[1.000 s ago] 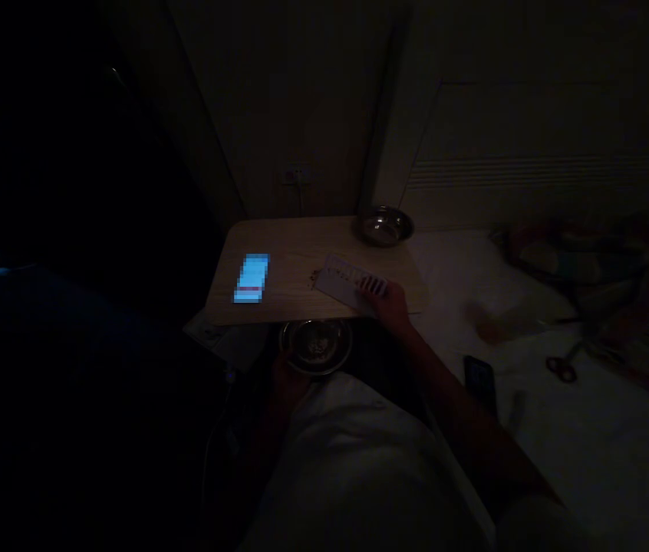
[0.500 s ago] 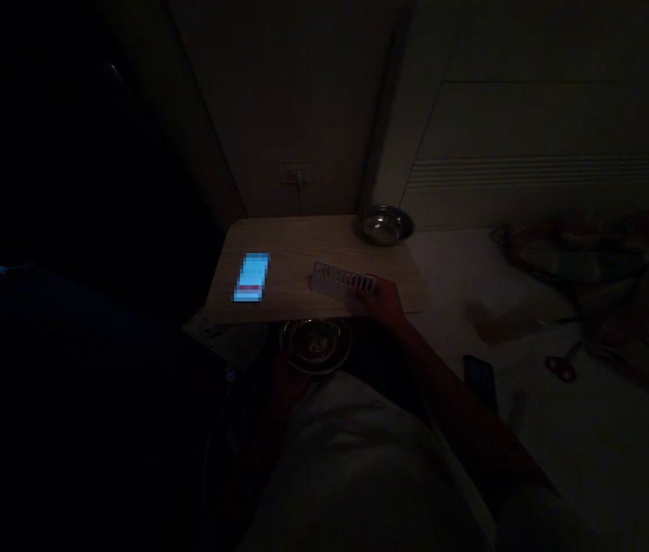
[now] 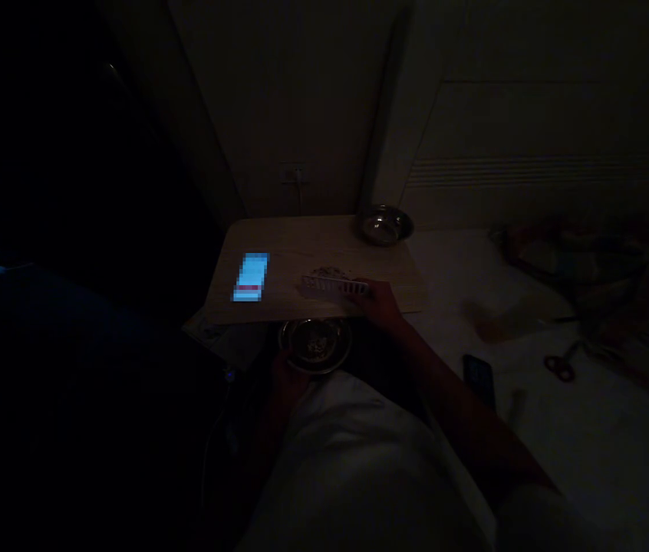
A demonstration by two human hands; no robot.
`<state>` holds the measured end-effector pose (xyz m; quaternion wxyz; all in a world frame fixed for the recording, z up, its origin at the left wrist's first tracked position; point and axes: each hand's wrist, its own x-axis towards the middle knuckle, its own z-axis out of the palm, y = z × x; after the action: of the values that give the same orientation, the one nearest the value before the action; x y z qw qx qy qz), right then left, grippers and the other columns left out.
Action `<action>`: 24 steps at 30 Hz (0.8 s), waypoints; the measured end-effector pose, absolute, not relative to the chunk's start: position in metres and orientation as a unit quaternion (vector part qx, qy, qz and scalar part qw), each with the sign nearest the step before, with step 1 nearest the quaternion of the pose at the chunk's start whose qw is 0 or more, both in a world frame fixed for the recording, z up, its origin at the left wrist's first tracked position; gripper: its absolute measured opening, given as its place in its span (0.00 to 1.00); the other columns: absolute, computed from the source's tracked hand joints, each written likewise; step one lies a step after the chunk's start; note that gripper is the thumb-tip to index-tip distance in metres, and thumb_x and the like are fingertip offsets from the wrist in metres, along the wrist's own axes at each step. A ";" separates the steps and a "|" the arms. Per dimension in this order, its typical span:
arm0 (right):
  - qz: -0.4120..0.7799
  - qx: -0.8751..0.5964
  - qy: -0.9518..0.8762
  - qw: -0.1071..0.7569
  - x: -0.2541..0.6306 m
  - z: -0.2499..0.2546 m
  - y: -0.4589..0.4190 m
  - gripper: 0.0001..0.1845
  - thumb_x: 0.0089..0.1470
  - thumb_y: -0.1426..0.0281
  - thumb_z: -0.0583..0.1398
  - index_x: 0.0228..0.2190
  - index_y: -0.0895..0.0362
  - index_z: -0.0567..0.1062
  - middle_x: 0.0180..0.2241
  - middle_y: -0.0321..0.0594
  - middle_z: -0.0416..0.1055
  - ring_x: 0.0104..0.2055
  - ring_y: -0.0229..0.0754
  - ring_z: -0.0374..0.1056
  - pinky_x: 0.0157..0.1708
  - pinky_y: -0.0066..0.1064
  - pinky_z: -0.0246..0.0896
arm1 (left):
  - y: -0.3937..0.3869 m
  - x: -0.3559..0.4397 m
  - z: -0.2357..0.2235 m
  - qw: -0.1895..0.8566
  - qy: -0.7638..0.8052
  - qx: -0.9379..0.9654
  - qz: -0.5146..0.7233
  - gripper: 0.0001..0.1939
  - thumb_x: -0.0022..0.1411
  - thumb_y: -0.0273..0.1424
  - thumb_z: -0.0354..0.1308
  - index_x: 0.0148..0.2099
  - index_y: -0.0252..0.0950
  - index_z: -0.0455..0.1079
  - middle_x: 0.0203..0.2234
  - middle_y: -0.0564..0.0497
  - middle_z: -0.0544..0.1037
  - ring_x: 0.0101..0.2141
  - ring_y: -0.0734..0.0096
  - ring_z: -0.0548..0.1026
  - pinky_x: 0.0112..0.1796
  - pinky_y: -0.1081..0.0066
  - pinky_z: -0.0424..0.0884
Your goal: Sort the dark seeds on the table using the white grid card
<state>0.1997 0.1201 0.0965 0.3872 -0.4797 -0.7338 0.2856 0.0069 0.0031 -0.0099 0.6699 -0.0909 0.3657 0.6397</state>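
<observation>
The room is very dark. My right hand [image 3: 380, 303] is closed round the right end of a pale slotted plastic piece [image 3: 324, 289], which has a row of rectangular openings along its top. It is tilted low over a small wooden table [image 3: 284, 238]; whether its lower edge touches the wood I cannot tell. Small crumb-like bits [image 3: 330, 272] lie just behind it. Below the table's front edge, my left hand [image 3: 290, 376] grips the left rim of a shiny metal bowl [image 3: 333, 360] with pale bits inside; its fingers are partly lost in shadow.
A lit phone [image 3: 252, 277] lies at the table's left. A second metal bowl [image 3: 387, 226] stands at the back right corner. On the white bedding to the right are a dark phone [image 3: 479, 377], scissors [image 3: 559, 368] and a heap of coloured cloth [image 3: 589, 268]. A socket [image 3: 294, 173] with a cable is behind.
My right hand has brought the slotted piece left and nearer to me, turning it more on edge. Bits now show behind it. My left hand and its bowl stay nearly still.
</observation>
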 end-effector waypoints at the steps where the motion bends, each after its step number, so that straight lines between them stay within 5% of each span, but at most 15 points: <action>1: 0.284 -0.475 -0.741 0.381 0.199 0.097 0.119 0.13 0.47 0.64 0.60 0.33 0.59 0.78 0.28 0.39 0.76 0.29 0.41 0.69 0.29 0.28 0.61 | 0.003 0.007 -0.010 0.668 0.364 -0.094 0.642 0.10 0.54 0.30 0.55 0.38 0.37 0.73 0.34 0.48 0.79 0.43 0.61 0.74 0.49 0.61 0.66; 11: 0.292 -0.412 -0.789 0.349 0.195 0.112 0.105 0.12 0.52 0.66 0.57 0.36 0.54 0.78 0.37 0.40 0.77 0.40 0.44 0.72 0.41 0.34 0.64 | 0.004 0.005 -0.008 0.691 0.337 -0.100 0.631 0.14 0.54 0.29 0.53 0.44 0.34 0.72 0.38 0.45 0.79 0.47 0.58 0.72 0.51 0.58 0.64; 24: 0.349 -0.427 -0.754 0.358 0.214 0.113 0.098 0.11 0.48 0.64 0.60 0.32 0.56 0.79 0.33 0.39 0.77 0.35 0.43 0.73 0.37 0.31 0.65 | 0.006 0.005 -0.015 0.688 0.317 -0.102 0.645 0.15 0.54 0.28 0.54 0.45 0.32 0.72 0.41 0.44 0.78 0.49 0.58 0.71 0.51 0.58 0.63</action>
<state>0.2145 0.0980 0.1125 0.3584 -0.4268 -0.7536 0.3485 0.0049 0.0057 -0.0148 0.6876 -0.1022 0.3168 0.6453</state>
